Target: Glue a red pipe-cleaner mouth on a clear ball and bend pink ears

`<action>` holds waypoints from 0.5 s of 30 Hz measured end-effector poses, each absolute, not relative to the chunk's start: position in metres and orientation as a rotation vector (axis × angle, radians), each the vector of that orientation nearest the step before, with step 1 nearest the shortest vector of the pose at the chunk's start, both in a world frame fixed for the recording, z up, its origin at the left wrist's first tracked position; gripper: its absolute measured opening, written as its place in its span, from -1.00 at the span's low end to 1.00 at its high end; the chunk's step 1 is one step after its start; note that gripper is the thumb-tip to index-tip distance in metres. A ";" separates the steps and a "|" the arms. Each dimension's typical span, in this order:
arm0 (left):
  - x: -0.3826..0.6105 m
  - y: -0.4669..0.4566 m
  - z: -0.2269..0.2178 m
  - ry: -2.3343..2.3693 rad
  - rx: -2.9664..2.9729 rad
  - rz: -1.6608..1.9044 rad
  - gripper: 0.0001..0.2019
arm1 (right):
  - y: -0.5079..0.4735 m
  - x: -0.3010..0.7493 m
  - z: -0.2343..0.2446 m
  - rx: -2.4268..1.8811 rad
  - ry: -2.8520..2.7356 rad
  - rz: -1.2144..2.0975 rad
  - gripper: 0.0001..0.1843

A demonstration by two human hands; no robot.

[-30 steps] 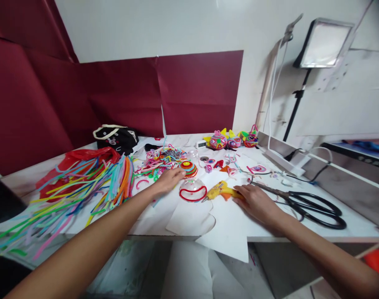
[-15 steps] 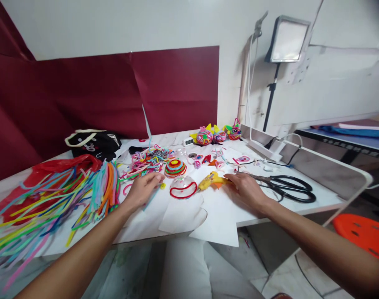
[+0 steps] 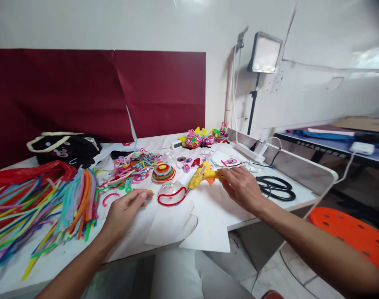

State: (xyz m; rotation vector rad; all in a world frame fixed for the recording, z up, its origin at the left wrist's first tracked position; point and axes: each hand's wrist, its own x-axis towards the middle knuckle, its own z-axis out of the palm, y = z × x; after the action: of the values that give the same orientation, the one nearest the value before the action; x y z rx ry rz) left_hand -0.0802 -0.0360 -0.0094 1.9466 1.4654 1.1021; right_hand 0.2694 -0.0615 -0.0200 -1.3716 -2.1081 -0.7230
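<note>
1. Right hand grips the rear of the yellow glue gun, lifted, nozzle down toward the clear dome
2. Left hand lies loosely curled on the table, holding nothing, fingertips just left of the dome
3. Scissors lie right of the right hand

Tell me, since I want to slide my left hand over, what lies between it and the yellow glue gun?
In the head view, a clear dome edged with red pipe cleaner sits between the left hand and the yellow glue gun.
</note>
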 end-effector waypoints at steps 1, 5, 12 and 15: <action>-0.079 -0.040 -0.009 1.470 1.963 1.106 -0.62 | -0.062 0.273 -0.020 -1.385 -2.092 -0.745 -0.72; -0.073 -0.057 -0.007 1.517 2.167 1.175 -0.66 | -0.059 0.294 -0.026 -1.467 -2.024 -0.817 -0.72; -0.052 -0.096 0.000 1.356 2.250 1.386 -0.70 | -0.046 0.316 -0.046 -1.642 -1.977 -0.851 -0.74; -0.040 -0.112 -0.002 1.279 2.194 1.485 -0.72 | -0.042 0.319 -0.053 -1.719 -1.959 -0.830 -0.76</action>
State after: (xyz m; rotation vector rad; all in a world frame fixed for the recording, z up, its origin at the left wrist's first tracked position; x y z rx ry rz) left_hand -0.0401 -0.1125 -0.0020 2.1944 1.2792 1.4847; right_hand 0.3190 -0.0425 -0.0531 -1.7189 -1.9590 -0.8301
